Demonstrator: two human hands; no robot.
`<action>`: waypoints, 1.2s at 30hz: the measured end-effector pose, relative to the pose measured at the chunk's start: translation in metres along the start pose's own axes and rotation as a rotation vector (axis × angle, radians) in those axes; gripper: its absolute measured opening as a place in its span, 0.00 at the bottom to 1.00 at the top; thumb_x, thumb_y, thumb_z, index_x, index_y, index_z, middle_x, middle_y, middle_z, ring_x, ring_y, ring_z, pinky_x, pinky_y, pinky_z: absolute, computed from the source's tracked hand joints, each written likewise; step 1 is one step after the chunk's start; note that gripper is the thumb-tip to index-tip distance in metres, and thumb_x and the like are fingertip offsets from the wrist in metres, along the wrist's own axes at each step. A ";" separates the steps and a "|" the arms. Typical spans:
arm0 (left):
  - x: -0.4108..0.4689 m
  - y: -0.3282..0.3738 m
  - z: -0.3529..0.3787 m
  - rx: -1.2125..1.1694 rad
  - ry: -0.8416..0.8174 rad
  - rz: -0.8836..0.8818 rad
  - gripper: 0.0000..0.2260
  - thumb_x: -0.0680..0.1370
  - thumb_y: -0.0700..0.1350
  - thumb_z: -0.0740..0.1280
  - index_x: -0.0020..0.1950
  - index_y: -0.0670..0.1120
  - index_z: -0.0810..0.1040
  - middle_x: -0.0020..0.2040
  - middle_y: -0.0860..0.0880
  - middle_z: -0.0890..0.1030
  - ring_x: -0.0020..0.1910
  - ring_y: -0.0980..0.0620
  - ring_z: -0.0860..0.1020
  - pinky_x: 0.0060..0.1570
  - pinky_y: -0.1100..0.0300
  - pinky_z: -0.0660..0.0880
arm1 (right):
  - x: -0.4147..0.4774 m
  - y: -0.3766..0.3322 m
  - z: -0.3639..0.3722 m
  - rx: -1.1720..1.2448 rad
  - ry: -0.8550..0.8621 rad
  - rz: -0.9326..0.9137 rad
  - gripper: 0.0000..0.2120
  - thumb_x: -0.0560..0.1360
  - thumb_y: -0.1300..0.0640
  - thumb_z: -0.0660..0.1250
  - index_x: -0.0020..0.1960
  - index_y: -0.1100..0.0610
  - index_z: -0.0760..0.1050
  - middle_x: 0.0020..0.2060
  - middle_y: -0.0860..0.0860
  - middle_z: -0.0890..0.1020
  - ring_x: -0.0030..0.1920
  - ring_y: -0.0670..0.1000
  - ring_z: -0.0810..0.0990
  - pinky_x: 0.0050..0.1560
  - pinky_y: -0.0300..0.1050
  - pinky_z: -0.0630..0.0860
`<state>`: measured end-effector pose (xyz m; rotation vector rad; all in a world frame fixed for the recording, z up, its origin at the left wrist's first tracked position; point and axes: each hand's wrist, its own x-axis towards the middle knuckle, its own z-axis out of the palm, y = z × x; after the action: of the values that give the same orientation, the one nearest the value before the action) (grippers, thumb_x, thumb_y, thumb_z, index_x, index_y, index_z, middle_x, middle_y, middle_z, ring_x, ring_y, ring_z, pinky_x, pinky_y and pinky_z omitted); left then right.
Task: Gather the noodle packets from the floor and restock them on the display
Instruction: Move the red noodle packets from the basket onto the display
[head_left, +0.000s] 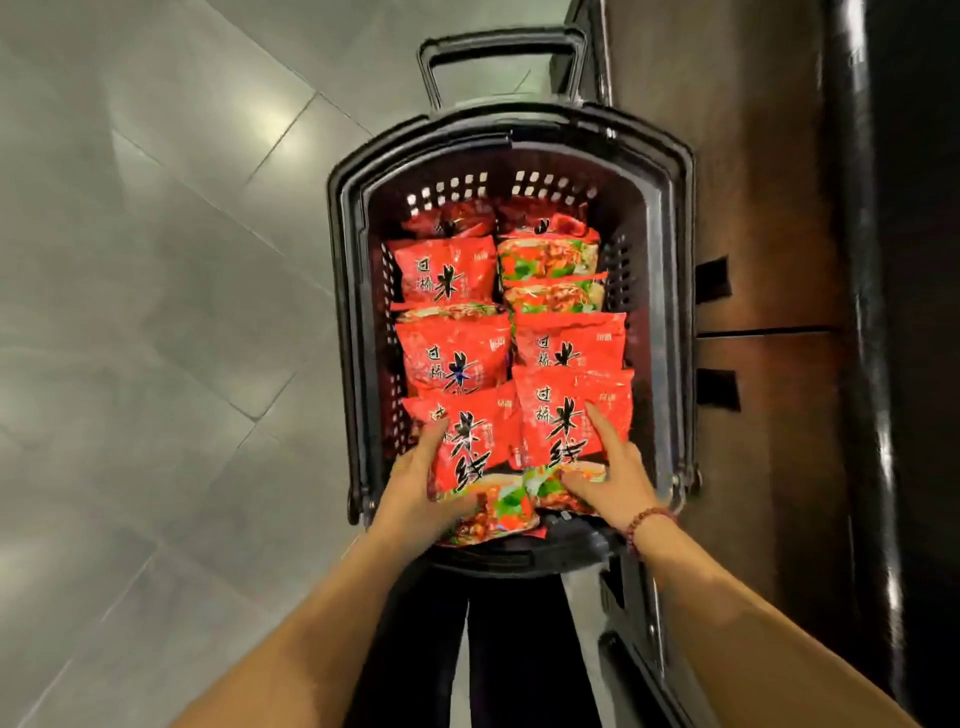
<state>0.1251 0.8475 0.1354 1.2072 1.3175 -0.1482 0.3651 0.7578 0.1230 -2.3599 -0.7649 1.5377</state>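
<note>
Head view: basket (344, 291), black plastic with slotted walls, stands on grey tiled floor (156, 260), pull handle (500, 44) at its far end. Dark wood-look cabinet (769, 208) just beside the basket on the right. Red noodle packets (452, 353) fill the basket in two overlapping columns, most face up with black lettering; a few on the far right show a food picture.

Left hand (415, 483) grips the near-left packet (470, 447): fingers (435, 434) curl round its left edge and the thumb lies across its lower front. Right hand (615, 478) holds the near-right packet (558, 415): index finger straight along its front, thumb pressed on the lower part, the other fingers hidden at the packet's right side. Both packets sit at the near end of the basket, overlapping the ones behind and touching each other in the middle.

Bead bracelet (649, 525) on the right wrist. Dark trouser legs (415, 649) below the basket's near rim.
</note>
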 end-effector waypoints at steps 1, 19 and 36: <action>0.003 -0.004 0.004 -0.035 -0.008 0.008 0.43 0.70 0.43 0.77 0.72 0.71 0.56 0.67 0.55 0.68 0.65 0.55 0.71 0.68 0.51 0.69 | 0.001 0.004 0.003 0.042 -0.003 -0.019 0.43 0.71 0.56 0.74 0.73 0.33 0.53 0.71 0.55 0.63 0.71 0.55 0.63 0.68 0.46 0.61; -0.044 0.055 -0.018 0.017 0.048 0.204 0.39 0.66 0.36 0.77 0.66 0.70 0.68 0.65 0.55 0.76 0.64 0.53 0.76 0.66 0.49 0.72 | -0.094 -0.045 0.003 0.142 0.325 -0.040 0.39 0.69 0.57 0.75 0.73 0.36 0.61 0.64 0.51 0.74 0.65 0.52 0.74 0.63 0.44 0.71; -0.278 0.277 -0.089 -0.023 -0.242 0.733 0.38 0.60 0.50 0.80 0.67 0.66 0.71 0.64 0.63 0.77 0.61 0.57 0.78 0.56 0.57 0.78 | -0.399 -0.138 -0.141 0.653 0.669 -0.473 0.37 0.68 0.72 0.73 0.70 0.48 0.66 0.67 0.48 0.73 0.39 0.32 0.80 0.43 0.27 0.74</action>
<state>0.1644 0.8885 0.5332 1.5249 0.6092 0.2423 0.3238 0.6733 0.5584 -1.8224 -0.4932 0.5988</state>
